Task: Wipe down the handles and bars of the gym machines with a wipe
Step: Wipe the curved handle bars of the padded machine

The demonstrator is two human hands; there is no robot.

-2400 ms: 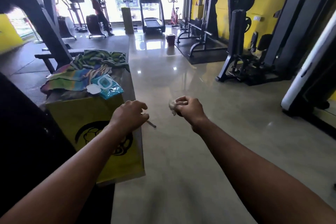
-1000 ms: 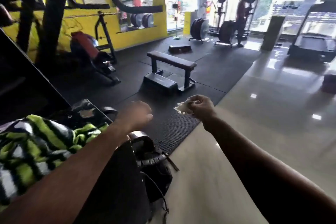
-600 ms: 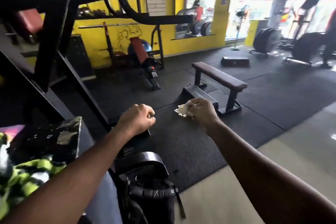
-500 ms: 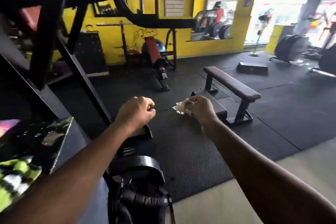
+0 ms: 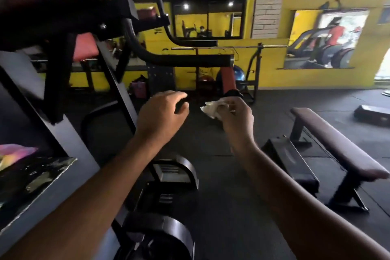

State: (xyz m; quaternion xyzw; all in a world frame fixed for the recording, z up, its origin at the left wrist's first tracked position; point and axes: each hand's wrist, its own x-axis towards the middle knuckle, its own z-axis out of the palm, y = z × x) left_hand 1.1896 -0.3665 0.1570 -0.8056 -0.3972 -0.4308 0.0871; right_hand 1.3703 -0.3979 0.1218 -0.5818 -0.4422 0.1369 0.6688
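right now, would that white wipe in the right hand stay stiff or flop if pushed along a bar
Probably floppy: the crumpled white wipe bunches between fingers of the right hand. Likely light, since a pinch holds it.

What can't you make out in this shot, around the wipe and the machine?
Head view: wipe, mostly bunched inside the right hand.
Head view: dark shape top left, motion-blurred, unidentifiable.
Head view: colourful cloth, cut off by the left edge.
Head view: figure in red on the far wall, too small and smeared.
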